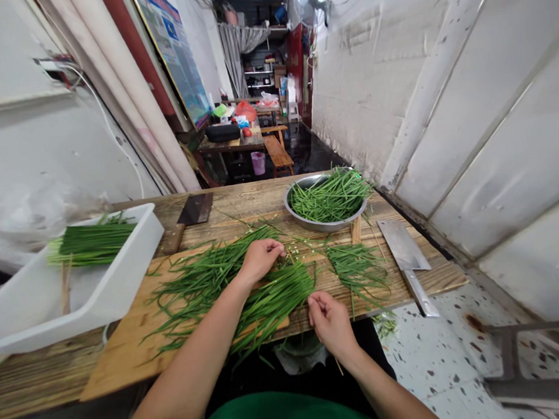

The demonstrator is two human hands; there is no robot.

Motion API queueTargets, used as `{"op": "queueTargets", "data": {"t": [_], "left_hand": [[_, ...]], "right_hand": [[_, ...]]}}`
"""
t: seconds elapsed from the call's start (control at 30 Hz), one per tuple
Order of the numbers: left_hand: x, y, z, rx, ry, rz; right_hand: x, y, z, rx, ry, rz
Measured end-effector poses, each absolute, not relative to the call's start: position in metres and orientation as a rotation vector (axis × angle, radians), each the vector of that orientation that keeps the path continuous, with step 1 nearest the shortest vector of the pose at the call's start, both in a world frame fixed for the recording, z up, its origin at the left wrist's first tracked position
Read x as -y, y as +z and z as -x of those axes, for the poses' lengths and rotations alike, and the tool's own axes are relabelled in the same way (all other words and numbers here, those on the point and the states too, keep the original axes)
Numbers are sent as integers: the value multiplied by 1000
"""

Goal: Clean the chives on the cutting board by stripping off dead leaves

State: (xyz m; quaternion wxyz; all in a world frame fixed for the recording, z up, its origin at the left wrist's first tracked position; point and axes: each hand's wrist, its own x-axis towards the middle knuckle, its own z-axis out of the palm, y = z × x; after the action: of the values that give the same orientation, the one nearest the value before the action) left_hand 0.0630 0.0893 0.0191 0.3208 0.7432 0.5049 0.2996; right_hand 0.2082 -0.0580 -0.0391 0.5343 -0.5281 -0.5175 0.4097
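Observation:
Cut green chives (206, 269) lie in a loose heap on a wooden cutting board (119, 343). A neater bunch of chives (280, 295) lies in front of me, its even ends towards the right. My left hand (262, 258) rests over the chives with thumb and fingertips pinched together; anything between them is too small to make out. At the cut ends of the neat bunch, my right hand (331, 323) is closed in a pinch. A thin tan strip (339, 366) shows below that hand, and its contact with the fingers is hidden.
A metal bowl of chives (300, 215) stands at the back. Right of my hands lie a small chive pile (357, 266) and a cleaver (407, 250). Another cleaver (195, 210) lies back left, near a white tray (120, 297) holding chives. A stool (548, 381) stands right.

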Motion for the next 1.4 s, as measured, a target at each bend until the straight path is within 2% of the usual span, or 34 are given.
{"op": "queueTargets", "data": {"t": [1.0, 1.4], "left_hand": [[-86, 14, -69, -1337, 1044, -1810], [-85, 15, -64, -1342, 996, -1991]], "right_hand": [[59, -36, -208, 1217, 989, 1248], [58, -38, -208, 1221, 981, 1240]]}}
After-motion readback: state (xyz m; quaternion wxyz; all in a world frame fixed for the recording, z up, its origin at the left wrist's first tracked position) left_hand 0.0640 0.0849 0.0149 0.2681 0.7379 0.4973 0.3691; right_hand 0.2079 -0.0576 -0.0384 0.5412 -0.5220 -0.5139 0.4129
